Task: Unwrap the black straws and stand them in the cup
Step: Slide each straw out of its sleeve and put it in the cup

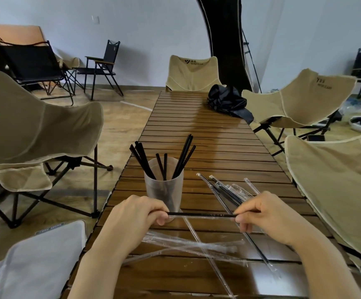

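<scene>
A slatted wooden table [218,134] carries a frosted cup [164,190] with standing straws [181,156] in it. At the cup's six o'clock, the left hand [136,214] and right hand [265,216] each pinch an end of a level black straw [201,215], seemingly part-wrapped. Wrapped straws [224,190] lie at three o'clock and empty wrappers [192,244] at five.

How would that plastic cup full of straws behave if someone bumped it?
Probably light: the cup looks like thin, translucent plastic. It may tip easily, since the tall black straws lean out well above its rim.
</scene>
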Demonstrator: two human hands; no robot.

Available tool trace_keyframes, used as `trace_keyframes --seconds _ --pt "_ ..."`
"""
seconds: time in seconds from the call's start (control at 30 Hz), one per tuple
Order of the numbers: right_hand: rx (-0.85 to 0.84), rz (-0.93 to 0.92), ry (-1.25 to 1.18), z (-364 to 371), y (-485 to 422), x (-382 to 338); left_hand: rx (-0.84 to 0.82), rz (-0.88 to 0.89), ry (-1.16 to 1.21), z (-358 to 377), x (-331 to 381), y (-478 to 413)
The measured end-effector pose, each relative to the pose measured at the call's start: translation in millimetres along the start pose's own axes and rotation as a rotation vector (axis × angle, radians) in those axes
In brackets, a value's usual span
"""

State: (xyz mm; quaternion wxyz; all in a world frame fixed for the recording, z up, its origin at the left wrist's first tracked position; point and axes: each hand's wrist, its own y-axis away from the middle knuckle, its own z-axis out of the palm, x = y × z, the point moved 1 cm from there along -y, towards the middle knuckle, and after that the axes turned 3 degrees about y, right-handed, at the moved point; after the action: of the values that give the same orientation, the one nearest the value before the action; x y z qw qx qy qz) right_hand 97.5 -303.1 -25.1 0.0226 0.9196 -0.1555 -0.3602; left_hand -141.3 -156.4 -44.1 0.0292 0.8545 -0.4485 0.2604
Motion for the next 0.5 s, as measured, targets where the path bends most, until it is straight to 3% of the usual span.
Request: trace_keyframes --seconds 0.5 --pt "-0.018 -0.023 0.105 17.6 -11.0 -8.3 -0.054 0.084 0.016 5.8 5.6 -6.3"
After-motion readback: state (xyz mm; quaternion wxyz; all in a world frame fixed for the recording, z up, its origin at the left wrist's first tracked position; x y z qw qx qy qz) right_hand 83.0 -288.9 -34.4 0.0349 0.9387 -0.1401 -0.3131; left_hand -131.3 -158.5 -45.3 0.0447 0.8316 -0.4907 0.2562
